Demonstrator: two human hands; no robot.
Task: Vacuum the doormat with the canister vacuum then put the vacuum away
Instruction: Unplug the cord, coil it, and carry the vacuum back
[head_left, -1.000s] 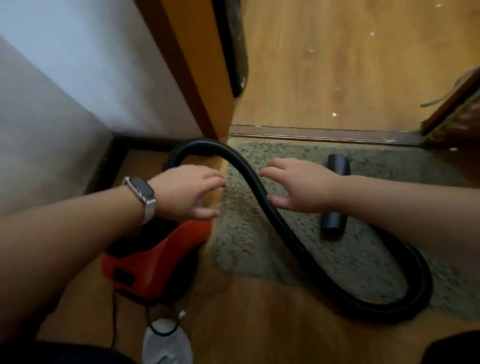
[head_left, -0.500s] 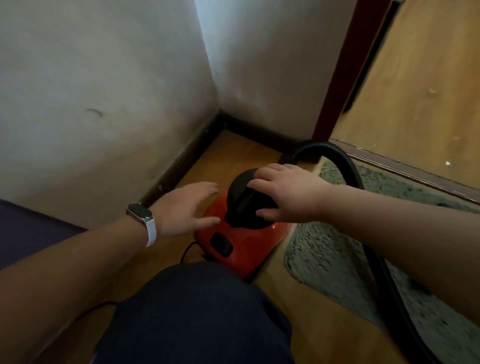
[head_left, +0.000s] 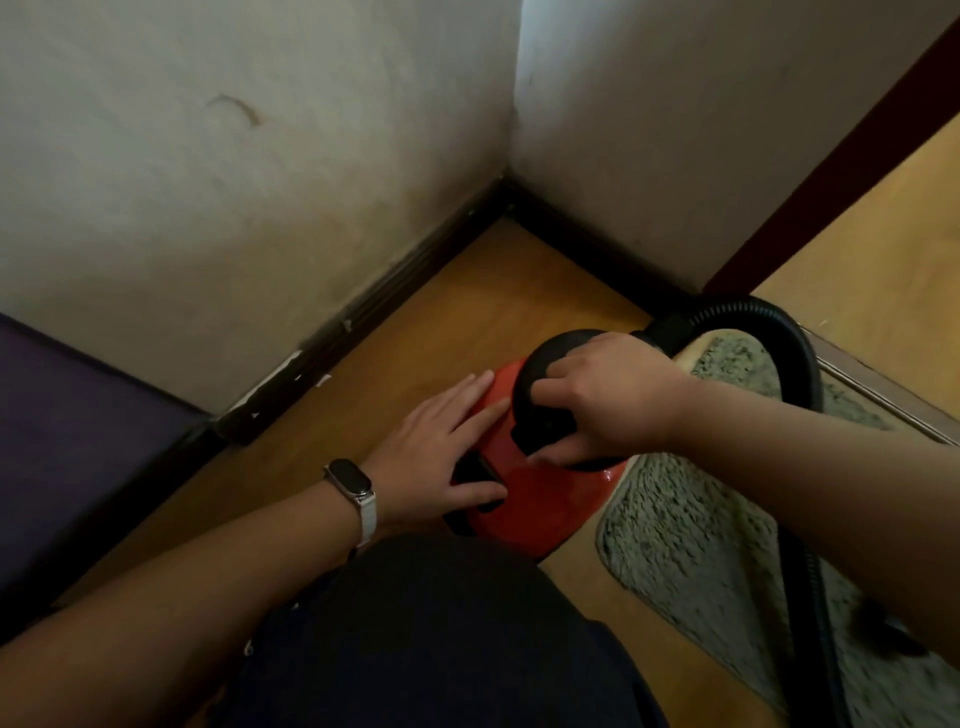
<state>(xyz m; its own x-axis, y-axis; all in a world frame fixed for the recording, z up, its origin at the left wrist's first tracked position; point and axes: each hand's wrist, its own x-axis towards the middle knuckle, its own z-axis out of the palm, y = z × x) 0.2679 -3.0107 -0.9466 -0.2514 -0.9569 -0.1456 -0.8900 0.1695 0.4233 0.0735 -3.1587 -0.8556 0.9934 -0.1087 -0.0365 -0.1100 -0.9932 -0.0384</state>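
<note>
- Wooden floor in a corner where two scuffed white walls meet, dark skirting board running along the bottom.
- Red canister vacuum sits on the floor, right up against the edge of the shaggy grey-green doormat.
- Right hand is curled round the vacuum's black top handle, proper grip on it.
- Left hand lies open and flat on the red body, fingers spread, thumb by a black button. It has a smartwatch on the wrist.
- Black ribbed hose arches off the far end and loops down over the mat.
- Person's dark-clothed knee fills the bottom.
</note>
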